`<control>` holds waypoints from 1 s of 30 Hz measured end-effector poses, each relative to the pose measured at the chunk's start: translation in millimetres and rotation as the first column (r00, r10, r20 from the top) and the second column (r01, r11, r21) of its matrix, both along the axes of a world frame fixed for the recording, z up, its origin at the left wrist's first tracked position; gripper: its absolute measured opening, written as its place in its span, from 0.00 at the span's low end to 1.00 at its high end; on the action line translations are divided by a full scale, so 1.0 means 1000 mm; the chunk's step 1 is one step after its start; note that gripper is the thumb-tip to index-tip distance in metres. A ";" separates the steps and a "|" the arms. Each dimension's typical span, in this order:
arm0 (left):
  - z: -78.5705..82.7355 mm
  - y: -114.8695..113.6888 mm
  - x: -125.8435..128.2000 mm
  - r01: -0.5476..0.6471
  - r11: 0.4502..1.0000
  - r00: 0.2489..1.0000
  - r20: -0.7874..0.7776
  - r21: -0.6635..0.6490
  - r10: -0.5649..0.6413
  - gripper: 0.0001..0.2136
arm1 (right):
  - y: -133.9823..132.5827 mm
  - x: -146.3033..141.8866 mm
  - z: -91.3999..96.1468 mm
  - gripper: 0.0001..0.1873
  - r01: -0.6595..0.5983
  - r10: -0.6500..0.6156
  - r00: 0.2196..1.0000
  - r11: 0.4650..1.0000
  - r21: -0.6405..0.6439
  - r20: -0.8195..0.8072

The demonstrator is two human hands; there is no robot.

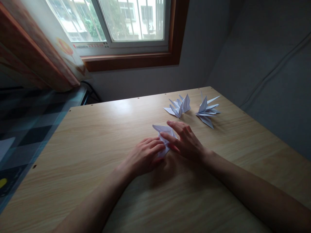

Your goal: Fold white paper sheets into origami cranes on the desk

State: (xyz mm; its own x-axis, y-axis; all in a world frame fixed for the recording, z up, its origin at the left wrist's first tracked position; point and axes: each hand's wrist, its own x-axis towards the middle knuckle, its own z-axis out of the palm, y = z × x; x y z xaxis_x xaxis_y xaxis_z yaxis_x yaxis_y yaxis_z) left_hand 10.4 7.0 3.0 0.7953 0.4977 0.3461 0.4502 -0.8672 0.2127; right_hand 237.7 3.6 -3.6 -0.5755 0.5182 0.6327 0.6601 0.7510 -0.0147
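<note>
A partly folded piece of white paper [163,132] lies on the wooden table [97,145], near its middle. My left hand [145,156] rests on the paper's near edge, its fingers together and pressing down. My right hand [186,139] lies over the paper's right side with its fingers stretched out flat on it. Most of the paper is hidden under the two hands.
Two finished folded white paper figures stand at the far side of the table, one [178,105] behind my hands, the other [207,111] to its right. A window [116,22] and a curtain [36,55] are behind. A checked cloth [26,129] lies to the left.
</note>
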 end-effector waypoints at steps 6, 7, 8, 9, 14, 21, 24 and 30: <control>0.000 -0.001 -0.002 0.011 0.999 0.999 -0.040 0.032 -0.010 0.13 | 0.016 0.014 -0.011 0.32 -0.181 0.084 0.955 0.924 -0.337 -0.284; 0.001 -0.001 -0.002 0.011 0.999 0.999 -0.040 0.030 -0.010 0.13 | 0.018 0.015 -0.010 0.30 -0.195 0.074 0.946 0.908 -0.371 -0.317; 0.001 -0.001 -0.002 0.014 0.999 0.999 -0.042 0.029 -0.013 0.13 | 0.019 0.016 -0.010 0.27 -0.201 0.057 0.937 0.895 -0.398 -0.344; 0.001 -0.001 -0.002 0.017 0.999 0.999 -0.046 0.028 -0.016 0.13 | 0.020 0.015 -0.009 0.25 -0.203 0.041 0.930 0.885 -0.419 -0.366; 0.002 -0.002 -0.001 0.052 0.998 0.996 -0.076 0.017 -0.051 0.14 | 0.020 0.010 -0.008 0.30 -0.140 -0.025 0.940 0.881 -0.453 -0.340; 0.003 -0.004 0.000 0.035 0.999 0.995 -0.093 0.030 -0.032 0.13 | 0.014 0.005 -0.008 0.29 -0.097 -0.027 0.953 0.915 -0.391 -0.300; 0.003 -0.005 0.001 0.030 0.999 0.992 -0.127 0.028 -0.026 0.14 | 0.011 0.007 -0.003 0.29 -0.162 0.072 0.946 0.950 -0.268 -0.317; 0.007 -0.009 0.004 0.064 0.998 0.987 -0.151 0.028 -0.059 0.11 | -0.002 0.004 0.029 0.22 -0.129 0.138 0.970 0.990 -0.056 0.202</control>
